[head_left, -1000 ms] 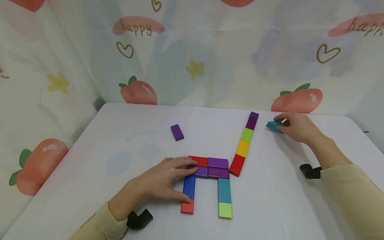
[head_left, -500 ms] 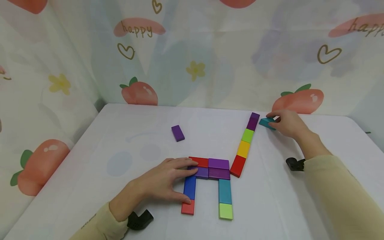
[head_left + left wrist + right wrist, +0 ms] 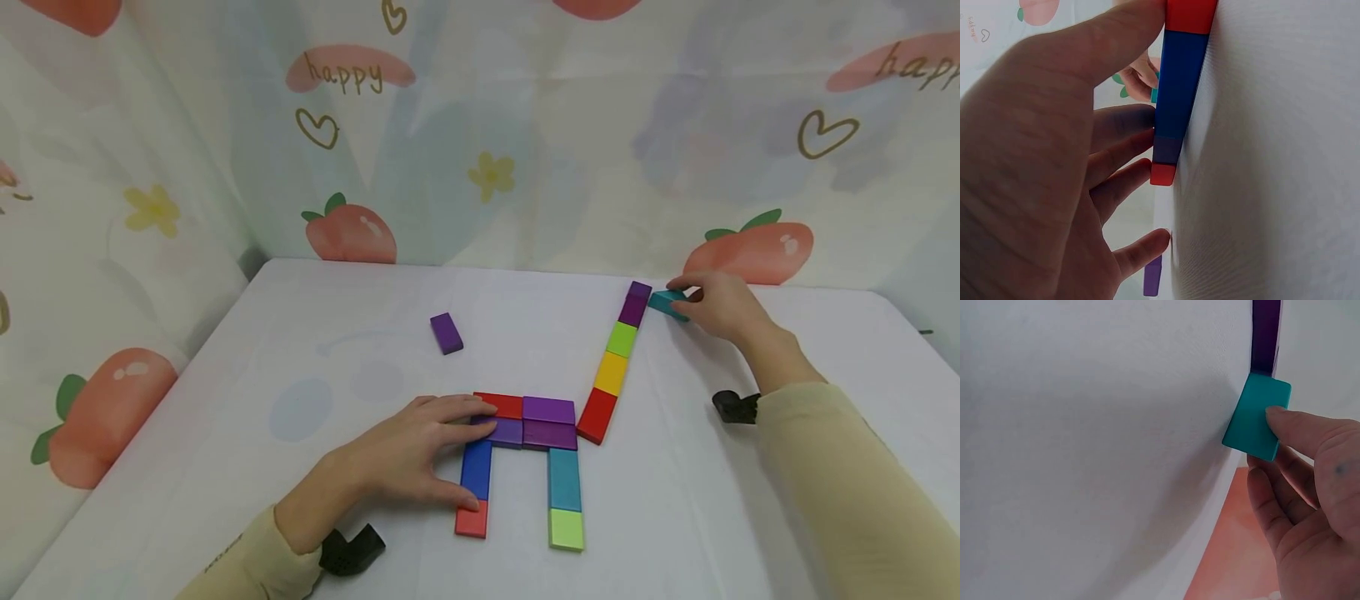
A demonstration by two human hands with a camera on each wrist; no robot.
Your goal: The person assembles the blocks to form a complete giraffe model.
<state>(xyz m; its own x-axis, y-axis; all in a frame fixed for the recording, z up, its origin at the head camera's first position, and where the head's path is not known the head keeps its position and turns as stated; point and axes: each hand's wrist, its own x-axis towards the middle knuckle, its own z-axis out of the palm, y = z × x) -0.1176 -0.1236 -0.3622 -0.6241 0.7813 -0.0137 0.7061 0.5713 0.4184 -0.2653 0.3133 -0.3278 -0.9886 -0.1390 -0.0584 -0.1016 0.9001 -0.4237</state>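
My right hand [image 3: 722, 307] pinches a teal block [image 3: 1259, 417] between thumb and fingers at the table's far right. One end of that block meets the dark purple block [image 3: 633, 311] at the top of a slanting row; in the right wrist view the two look in contact. Below it in the row come a lime block [image 3: 621, 340], a yellow block [image 3: 611, 372] and a red block [image 3: 597, 416]. My left hand [image 3: 405, 454] lies with fingers extended over the left blocks, its fingertips on a violet block [image 3: 507, 432] and its thumb at a small red block [image 3: 472, 521].
A lone purple block [image 3: 447, 333] lies left of the slanting row. Two purple blocks, a teal block [image 3: 565, 480] and a light green block [image 3: 566, 530] complete the right part of the flat layout. A patterned curtain [image 3: 495, 108] borders the white table [image 3: 360, 317] behind.
My right hand has moved left with the teal block, bringing it up to the top of the slanting row. The left hand stays on the same blocks.
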